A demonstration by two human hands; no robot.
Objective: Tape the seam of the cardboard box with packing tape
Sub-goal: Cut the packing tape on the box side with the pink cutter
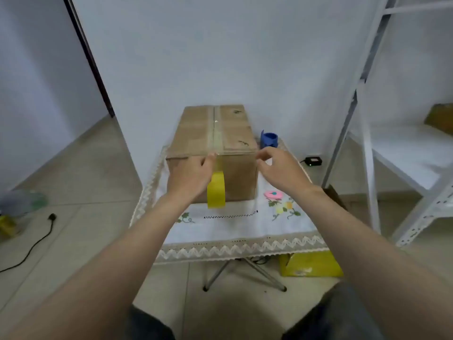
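A brown cardboard box (235, 133) stands on a small table with a white embroidered cloth (240, 224). A strip of clear tape (216, 128) runs along its top seam, from the far edge to the near edge. My left hand (191, 174) is against the box's front face with the thumb at the top front edge, where the tape comes over. It grips a yellow packing tape roll (216, 191) that hangs edge-on down the front face. My right hand (277, 165) hovers by the box's front right corner, fingers apart and holding nothing.
A blue tape cutter (269, 139) sits on the table behind the box's right side. On the floor are a yellow box (311, 265) under the table, a black cable (36, 241) at the left and a black adapter (312, 160). White metal shelving (367, 153) stands at the right.
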